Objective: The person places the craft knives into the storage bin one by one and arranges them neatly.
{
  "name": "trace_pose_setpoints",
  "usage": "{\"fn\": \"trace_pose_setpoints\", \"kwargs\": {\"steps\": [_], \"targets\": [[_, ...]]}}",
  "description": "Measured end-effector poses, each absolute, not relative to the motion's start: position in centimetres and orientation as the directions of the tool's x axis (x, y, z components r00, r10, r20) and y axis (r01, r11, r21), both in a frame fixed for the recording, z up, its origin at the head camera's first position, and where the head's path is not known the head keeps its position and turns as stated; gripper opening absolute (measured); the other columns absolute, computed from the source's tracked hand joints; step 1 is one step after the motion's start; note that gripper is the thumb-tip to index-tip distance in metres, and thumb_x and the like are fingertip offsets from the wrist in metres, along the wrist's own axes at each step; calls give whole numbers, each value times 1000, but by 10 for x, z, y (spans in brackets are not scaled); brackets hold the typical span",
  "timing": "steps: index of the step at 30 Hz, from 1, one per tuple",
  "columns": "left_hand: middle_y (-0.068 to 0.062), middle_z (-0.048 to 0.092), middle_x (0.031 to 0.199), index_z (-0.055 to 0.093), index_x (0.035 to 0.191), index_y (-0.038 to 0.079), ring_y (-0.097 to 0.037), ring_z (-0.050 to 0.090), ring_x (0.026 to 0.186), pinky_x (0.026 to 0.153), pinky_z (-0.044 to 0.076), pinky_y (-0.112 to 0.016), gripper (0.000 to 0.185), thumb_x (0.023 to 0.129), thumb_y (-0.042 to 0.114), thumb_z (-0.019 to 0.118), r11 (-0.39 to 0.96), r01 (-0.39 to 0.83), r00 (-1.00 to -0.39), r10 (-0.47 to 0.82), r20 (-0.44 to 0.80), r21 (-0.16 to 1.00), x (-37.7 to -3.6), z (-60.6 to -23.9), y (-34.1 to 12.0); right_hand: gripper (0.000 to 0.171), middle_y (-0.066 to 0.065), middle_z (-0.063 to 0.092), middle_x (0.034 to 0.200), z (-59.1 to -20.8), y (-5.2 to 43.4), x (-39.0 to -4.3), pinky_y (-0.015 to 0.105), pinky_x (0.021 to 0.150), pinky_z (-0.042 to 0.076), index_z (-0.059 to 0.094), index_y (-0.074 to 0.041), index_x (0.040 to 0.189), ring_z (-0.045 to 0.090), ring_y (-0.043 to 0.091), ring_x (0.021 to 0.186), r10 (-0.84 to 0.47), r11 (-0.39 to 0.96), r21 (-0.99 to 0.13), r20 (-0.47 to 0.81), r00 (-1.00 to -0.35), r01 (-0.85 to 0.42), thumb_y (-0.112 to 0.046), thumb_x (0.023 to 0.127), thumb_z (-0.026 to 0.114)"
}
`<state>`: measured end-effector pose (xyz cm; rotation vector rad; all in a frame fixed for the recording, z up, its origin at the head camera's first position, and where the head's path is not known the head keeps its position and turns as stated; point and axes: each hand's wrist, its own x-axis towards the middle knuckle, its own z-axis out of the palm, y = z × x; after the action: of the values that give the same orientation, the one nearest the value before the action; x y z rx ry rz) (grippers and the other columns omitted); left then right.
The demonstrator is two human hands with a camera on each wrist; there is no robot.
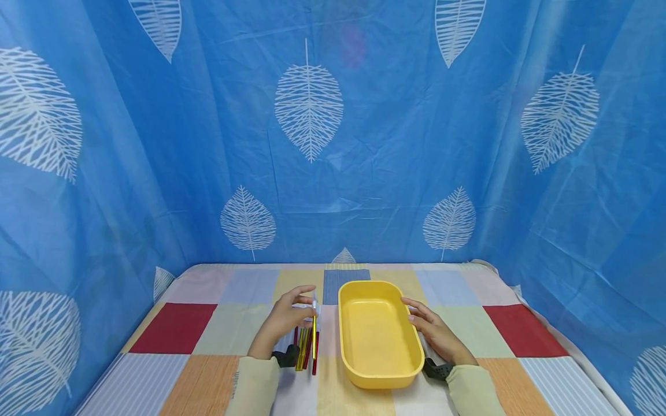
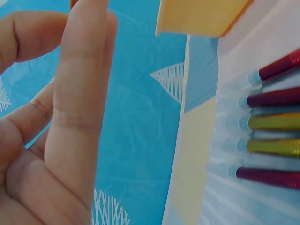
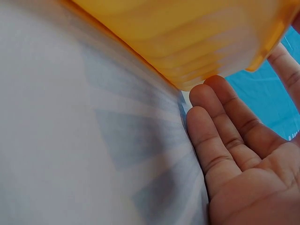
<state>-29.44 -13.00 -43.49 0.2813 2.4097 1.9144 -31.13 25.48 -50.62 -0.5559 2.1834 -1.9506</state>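
left hand: the left hand (image 1: 285,316) is seen with a yellow pen (image 1: 314,342) pinched near its clear end between thumb and fingers; the exact fingertip contact is partly hidden.
pen's axis: the yellow pen is held with its length running roughly near to far, clear end away from the person; whether its near end is lifted off the counter (image 1: 224,329) cannot be told.
pen row: five more pens, dark red and yellow, are laid side by side just below the left hand, a yellow one (image 2: 276,123) among them.
yellow tray: the yellow tray (image 1: 377,335) is set to the right of the pens, between the hands, its long axis also running near to far, slightly slanted.
right hand: the right hand (image 1: 434,332) is rested against the tray's right side, fingers extended and a little spread, nothing pinched.
nearer hand: the tray is touched by the right hand only; from the left hand it is separated by a gap, rightward.
backdrop: a blue leaf-print curtain (image 1: 364,144) is hung behind.
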Motion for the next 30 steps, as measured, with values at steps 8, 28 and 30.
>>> {"fn": "trace_pose_setpoints", "kwargs": {"steps": [8,28,30], "targets": [[-28,63,130,52,155,-5,-25,75,88,77,68,-41,64,94,-3,72,196,120,-973,220,75,973,-296,-436,-123,59,40,38,157,-506,254,-311,25,101,57,29,6,166,63,10,121,-363,89,-985,108,-925,-150,-18,116,50],[-23,63,125,53,155,-3,-22,74,89,78,68,-41,63,96,0,72,145,143,-945,315,91,979,-296,-435,-104,59,39,39,157,-508,255,-313,24,100,56,31,4,166,64,8,119,-347,120,-982,94,-933,-143,-20,116,51],[-23,63,126,52,156,-3,-22,74,88,79,67,-41,63,97,0,72,135,142,-942,322,92,981,-296,-435,-100,59,40,38,157,-508,255,-313,25,100,56,30,5,166,64,7,119,-355,117,-982,99,-929,-150,-20,116,51]]}}
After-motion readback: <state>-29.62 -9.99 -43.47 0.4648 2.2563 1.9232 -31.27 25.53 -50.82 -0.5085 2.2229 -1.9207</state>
